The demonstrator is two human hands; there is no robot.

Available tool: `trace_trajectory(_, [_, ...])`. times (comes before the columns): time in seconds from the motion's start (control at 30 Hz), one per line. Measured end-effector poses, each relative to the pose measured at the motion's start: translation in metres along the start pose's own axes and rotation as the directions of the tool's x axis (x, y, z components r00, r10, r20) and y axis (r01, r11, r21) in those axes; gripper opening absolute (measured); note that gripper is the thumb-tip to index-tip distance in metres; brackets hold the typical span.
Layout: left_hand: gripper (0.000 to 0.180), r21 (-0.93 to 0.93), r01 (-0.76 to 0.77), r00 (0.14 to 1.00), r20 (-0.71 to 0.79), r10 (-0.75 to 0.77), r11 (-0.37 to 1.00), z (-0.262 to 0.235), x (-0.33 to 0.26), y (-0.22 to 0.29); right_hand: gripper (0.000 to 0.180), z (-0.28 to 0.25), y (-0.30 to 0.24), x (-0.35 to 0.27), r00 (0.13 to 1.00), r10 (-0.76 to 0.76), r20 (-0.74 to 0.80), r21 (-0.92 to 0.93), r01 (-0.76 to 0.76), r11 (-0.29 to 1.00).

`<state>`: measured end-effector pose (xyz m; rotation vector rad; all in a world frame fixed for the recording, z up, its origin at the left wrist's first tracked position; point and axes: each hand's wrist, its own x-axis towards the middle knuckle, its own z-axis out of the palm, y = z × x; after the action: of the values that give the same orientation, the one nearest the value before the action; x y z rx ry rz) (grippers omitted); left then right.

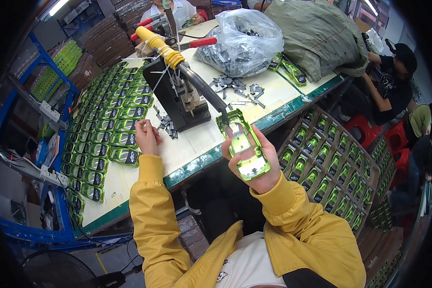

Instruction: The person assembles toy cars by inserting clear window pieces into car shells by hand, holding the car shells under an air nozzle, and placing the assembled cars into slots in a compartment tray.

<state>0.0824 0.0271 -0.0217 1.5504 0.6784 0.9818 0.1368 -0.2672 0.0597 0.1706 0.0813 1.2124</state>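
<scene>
My right hand (pixel 269 168) grips a shiny green toy car body shell (pixel 252 166), its hollow inside turned up, just off the table's front edge. Close above the shell's far end hangs the dark lever handle (pixel 204 85) of a black hand press (pixel 163 91). Left of the press, my left hand (pixel 148 138) rests at the table with its fingers curled together; whether a small part is in them is hidden. Beside those fingers lie loose small grey plastic parts (pixel 167 126). Rows of green car shells (pixel 121 113) with dark windows cover the table's left side.
A clear plastic bag (pixel 248 41) of grey parts stands behind more loose grey pieces (pixel 233 85). A large grey-green sack (pixel 317 36) sits at the back right. Divided trays of green cars (pixel 329 163) stand at my right. A blue metal rack (pixel 43 57) is at left. Other people sit around.
</scene>
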Motion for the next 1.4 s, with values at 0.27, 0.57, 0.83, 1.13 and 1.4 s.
trace_trajectory(0.27, [0.013, 0.011, 0.002, 1.000, -0.013, -0.002, 1.000, 0.001, 0.000, -0.001, 0.031, -0.010, 0.002, 0.010, 0.993, 0.119, -0.011, 0.093, -0.118, 0.989])
trace_trajectory(0.57, [0.013, 0.016, 0.003, 1.000, -0.005, -0.003, 1.000, 0.000, 0.000, 0.001, 0.032, -0.004, 0.005, 0.005, 0.989, 0.145, 0.002, 0.108, -0.144, 0.984])
trace_trajectory(0.83, [0.013, 0.022, -0.002, 1.000, 0.009, 0.002, 1.000, -0.001, 0.001, -0.001, 0.033, 0.002, 0.005, 0.002, 0.984, 0.175, 0.015, 0.195, -0.175, 0.965])
trace_trajectory(1.13, [0.013, 0.016, 0.004, 1.000, 0.008, -0.004, 1.000, 0.001, -0.002, 0.002, 0.032, -0.002, 0.003, 0.003, 0.989, 0.144, -0.007, 0.094, -0.143, 0.985])
trace_trajectory(1.4, [0.013, 0.030, 0.012, 1.000, 0.001, -0.013, 0.999, 0.000, -0.001, 0.002, 0.032, 0.000, 0.001, 0.001, 0.985, 0.171, 0.004, 0.151, -0.170, 0.974])
